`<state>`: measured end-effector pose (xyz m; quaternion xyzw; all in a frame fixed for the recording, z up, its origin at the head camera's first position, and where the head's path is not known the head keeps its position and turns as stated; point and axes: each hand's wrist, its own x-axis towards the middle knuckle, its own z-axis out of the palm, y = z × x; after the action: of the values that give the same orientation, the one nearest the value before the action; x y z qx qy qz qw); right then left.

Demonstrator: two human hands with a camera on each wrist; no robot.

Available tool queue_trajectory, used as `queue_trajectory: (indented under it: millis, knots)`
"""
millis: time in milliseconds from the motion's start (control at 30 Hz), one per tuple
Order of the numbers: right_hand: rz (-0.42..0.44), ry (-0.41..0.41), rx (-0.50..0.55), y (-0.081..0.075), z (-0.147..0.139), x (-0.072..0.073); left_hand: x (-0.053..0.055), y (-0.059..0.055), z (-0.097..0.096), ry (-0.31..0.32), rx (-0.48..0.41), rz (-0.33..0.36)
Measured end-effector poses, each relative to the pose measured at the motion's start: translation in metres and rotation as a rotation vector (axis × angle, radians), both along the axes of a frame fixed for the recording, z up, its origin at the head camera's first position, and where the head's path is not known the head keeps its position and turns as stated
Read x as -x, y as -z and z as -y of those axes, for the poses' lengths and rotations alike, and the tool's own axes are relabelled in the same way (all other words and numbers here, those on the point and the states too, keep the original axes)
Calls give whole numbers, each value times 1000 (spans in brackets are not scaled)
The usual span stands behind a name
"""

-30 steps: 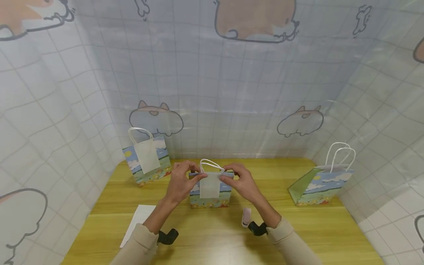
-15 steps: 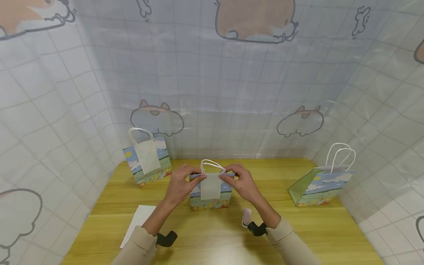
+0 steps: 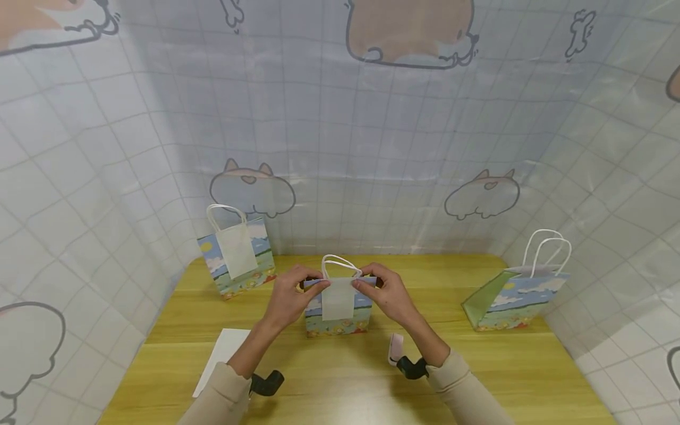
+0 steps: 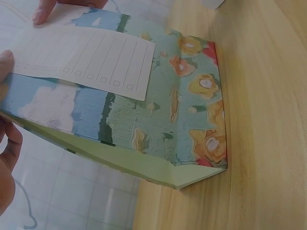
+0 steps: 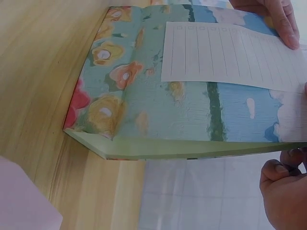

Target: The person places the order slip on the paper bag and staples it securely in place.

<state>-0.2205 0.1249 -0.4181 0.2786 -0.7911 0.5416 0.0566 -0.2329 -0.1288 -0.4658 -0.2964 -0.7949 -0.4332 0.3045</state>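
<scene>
Cartoon-printed backdrop (image 3: 361,141) behind a wooden table (image 3: 334,378).

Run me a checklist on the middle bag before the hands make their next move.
1. Left hand pinching the top edge of the middle bag: ok, thumb in front, fingers behind.
2. Right hand doing the same on its side: ok.
3. Lined sheet on the bag's front, near the top edge: ok, both thumbs are at its upper corners.
4. Sheet fastened to the bag: cannot tell, the hands cover its upper corners.
5. Pink object free on the table: ok, unheld, near the right wrist.
6. Sheet on the right-hand bag: not ok, none shows on its visible front.
</scene>
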Motion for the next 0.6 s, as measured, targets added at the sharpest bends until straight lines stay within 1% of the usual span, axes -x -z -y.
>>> queue_trajectory:
  millis: [133,267,500,600]
  knots:
    - [-13,-21,11,0,-3,0,1,0,0,0,-3,8]
    - [-17,-30,15,5,-10,1,1,1,1,-3,-5,19]
    - [11,10,-51,45,-35,21,2,1,0,-9,-7,12]
    - [17,3,-57,53,-45,23,3,1,1,-8,-9,10]
